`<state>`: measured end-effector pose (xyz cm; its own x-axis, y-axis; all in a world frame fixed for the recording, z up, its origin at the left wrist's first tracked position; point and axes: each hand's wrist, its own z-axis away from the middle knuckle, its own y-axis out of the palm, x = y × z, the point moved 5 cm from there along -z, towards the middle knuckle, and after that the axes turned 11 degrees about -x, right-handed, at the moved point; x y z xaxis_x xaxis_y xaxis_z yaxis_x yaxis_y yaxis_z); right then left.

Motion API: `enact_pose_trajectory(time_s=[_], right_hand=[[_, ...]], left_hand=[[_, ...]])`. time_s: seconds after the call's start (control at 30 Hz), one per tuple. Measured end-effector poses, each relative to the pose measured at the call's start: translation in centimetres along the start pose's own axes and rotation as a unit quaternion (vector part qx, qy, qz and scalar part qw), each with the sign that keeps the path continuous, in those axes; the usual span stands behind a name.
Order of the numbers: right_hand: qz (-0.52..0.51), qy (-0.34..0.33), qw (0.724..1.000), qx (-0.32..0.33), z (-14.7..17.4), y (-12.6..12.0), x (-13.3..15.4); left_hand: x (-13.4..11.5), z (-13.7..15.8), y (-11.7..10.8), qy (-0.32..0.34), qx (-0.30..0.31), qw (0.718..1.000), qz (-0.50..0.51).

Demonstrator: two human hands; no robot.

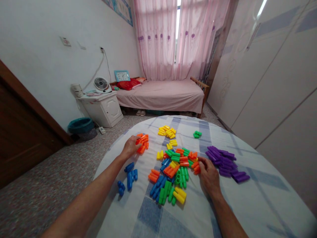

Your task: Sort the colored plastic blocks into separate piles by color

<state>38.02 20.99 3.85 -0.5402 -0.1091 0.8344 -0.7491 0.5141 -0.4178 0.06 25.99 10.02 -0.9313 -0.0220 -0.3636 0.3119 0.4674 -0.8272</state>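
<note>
My left hand (130, 147) is at the orange pile (143, 142) on the left of the table, its fingers closed around an orange plastic block at the near side of that pile. At the right edge of a mixed heap of green, blue, orange and yellow plastic blocks (182, 178), my right hand (209, 174) has its thumb and fingers closed on an orange plastic block (195, 167). The blocks look like short tubes joined side by side. Fingertips of both hands are partly hidden.
Purple blocks (224, 162) lie right of my right hand. Yellow blocks (167, 131) and a few green ones (197, 134) sit farther back; blue blocks (130, 177) lie near my left forearm. All rest on a round table with a checked cloth (153, 223). A bed (160, 94) stands beyond.
</note>
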Motion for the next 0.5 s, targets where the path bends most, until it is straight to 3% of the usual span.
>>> enact_pose_trajectory(time_s=[0.1, 0.2, 0.3, 0.4, 0.5], right_hand=[[-0.004, -0.010, 1.000, -0.005, 0.0, -0.1, 0.3], [0.001, -0.024, 1.000, -0.011, 0.0, -0.2, 0.6], [0.008, -0.026, 1.000, -0.014, -0.1, -0.2, 0.6], [0.011, -0.025, 1.000, -0.011, -0.1, -0.1, 0.4], [0.009, -0.015, 1.000, -0.008, -0.1, -0.1, 0.3]], left_hand=[[-0.6, 0.3, -0.1, 0.007, -0.014, 1.000, -0.005], [-3.2, 2.5, -1.5, 0.075, -0.012, 0.996, 0.035], [-6.3, 6.5, -2.1, 0.169, 0.111, 0.974, 0.105], [-7.7, 10.3, -1.4, 0.195, 0.232, 0.948, 0.094], [-8.1, 12.1, -0.2, 0.194, 0.248, 0.947, 0.060]])
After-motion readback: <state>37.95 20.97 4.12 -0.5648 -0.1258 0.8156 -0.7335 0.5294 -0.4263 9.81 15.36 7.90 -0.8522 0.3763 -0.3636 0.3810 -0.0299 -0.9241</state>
